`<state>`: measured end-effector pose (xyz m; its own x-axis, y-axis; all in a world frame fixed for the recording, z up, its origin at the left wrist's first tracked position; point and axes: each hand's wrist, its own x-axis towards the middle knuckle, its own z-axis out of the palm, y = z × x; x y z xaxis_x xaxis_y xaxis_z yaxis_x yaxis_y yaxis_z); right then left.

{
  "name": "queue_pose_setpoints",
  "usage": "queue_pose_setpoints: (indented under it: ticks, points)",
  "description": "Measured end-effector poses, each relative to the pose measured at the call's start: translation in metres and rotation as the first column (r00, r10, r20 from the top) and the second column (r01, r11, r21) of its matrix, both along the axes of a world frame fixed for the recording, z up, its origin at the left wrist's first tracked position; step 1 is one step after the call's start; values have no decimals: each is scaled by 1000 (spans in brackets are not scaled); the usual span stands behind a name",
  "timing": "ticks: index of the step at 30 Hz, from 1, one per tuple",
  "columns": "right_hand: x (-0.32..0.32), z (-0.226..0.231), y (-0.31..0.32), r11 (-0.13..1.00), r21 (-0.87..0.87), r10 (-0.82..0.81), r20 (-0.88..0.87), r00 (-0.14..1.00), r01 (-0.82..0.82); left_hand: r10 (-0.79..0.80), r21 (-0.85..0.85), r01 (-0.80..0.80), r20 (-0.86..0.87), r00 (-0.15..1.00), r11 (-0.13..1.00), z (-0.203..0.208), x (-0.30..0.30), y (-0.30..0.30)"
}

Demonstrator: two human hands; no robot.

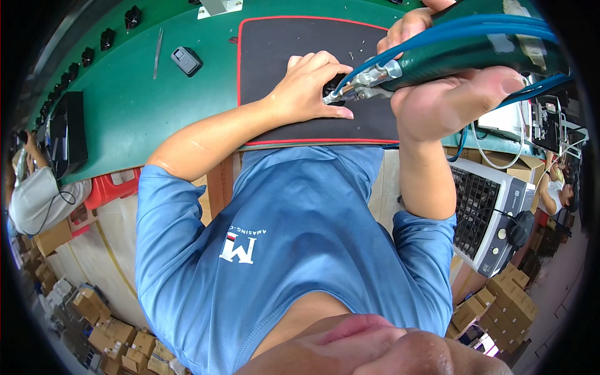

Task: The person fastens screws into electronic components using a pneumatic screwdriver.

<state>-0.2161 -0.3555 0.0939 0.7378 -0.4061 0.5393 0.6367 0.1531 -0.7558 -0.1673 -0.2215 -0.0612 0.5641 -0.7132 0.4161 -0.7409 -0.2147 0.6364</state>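
Observation:
My right hand [437, 103] is wrapped round a thick, dark green powered screwdriver [456, 59] that lies slantwise across the upper right. Light tape patches show on its body, and blue hoses [462, 28] run along it. Its metal nose [375, 76] points left and down at a small black part [333, 86] on the black mat [275, 50] with a red edge. With thumb and fingers, my left hand [306, 87] grips that part from the left. The nose tip meets or nearly meets the part; fingers and nose hide most of it.
On the green table [119, 131] lie a small grey-black device [186, 60] and a thin strip [158, 53]. Several black pieces [107, 39] line the far left edge, near a black box [67, 134]. An air cooler [481, 212] stands at right. Other people sit at both sides.

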Motion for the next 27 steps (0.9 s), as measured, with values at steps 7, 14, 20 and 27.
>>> queue_pose_setpoints:
  ticks: [7, 14, 20, 27]
  points:
    - [-6, -12, 1, 996, 83, 32, -51, 998, -27, -31, 13, 31, -13, 999, 999, 2, 0, 2]
    - [-4, 41, 6, 976, 162, 179, -208, 962, -147, 36, 0, -36, 53, 998, 999, -2, -2, 6]
    - [8, 42, -14, 987, -12, 159, 38, 987, -159, 2, 61, -4, 34, 999, 998, -2, 1, 2]
    - [40, -28, 10, 942, -46, -323, 127, 938, 331, 15, 84, -23, 89, 996, 996, -4, 0, 1]
